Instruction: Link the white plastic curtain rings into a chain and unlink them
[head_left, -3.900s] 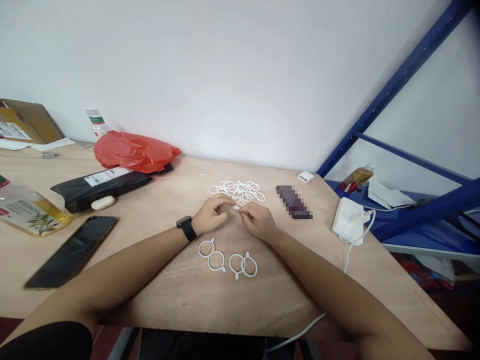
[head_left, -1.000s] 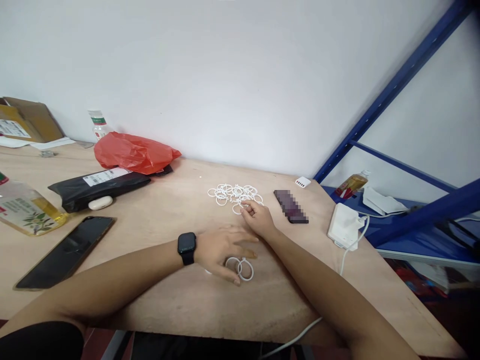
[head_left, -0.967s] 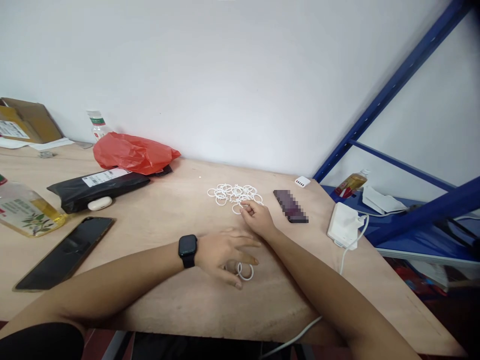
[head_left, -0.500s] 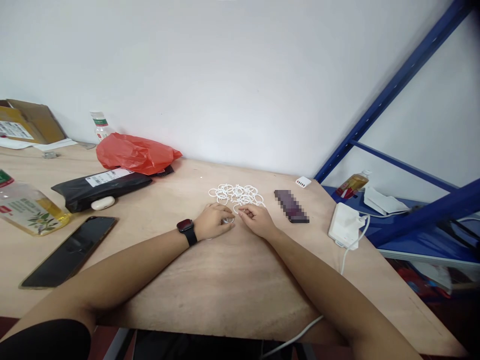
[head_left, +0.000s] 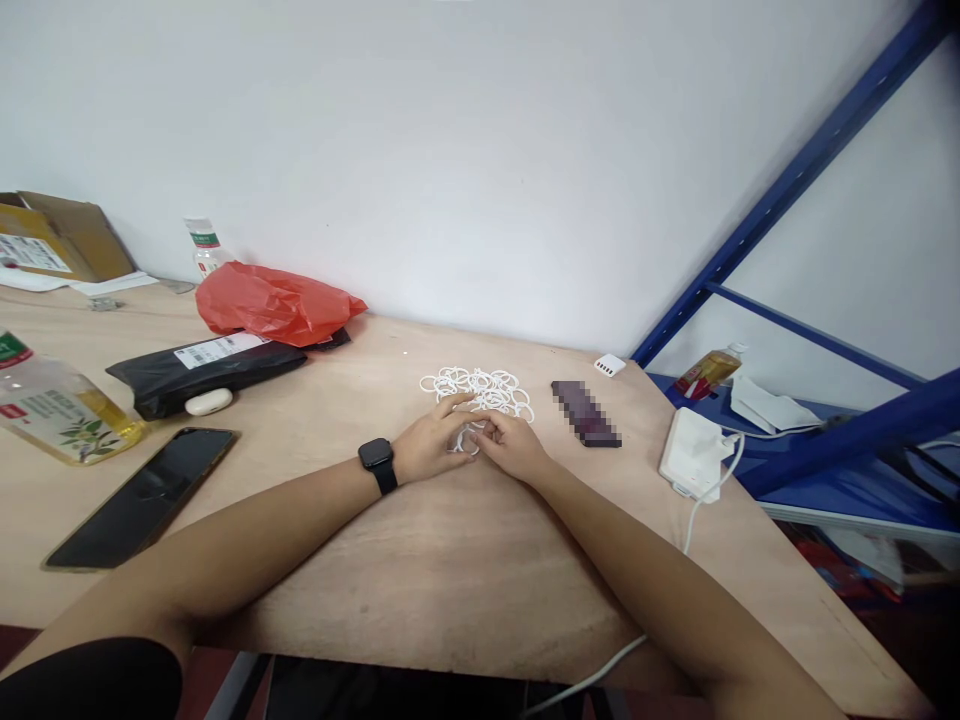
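Observation:
A heap of white plastic rings (head_left: 480, 385) lies on the wooden table (head_left: 420, 580) beyond my hands. My left hand (head_left: 431, 445), with a black watch (head_left: 377, 463) on the wrist, and my right hand (head_left: 514, 445) meet just in front of the heap. Both have their fingers curled around white rings (head_left: 466, 436) held between them. How many rings they hold is hidden by the fingers.
A dark phone (head_left: 142, 497), an oil bottle (head_left: 60, 410), a black parcel (head_left: 217, 362), a white earbud case (head_left: 208, 401) and a red bag (head_left: 277, 303) lie left. A dark blurred object (head_left: 586, 412), white charger (head_left: 610, 365) and white power bank (head_left: 696, 452) with cable sit right, by blue shelving (head_left: 825, 430).
My left hand swept the joined rings from the near table up to the heap. It now meets my right hand there, and the near table no longer has rings on it.

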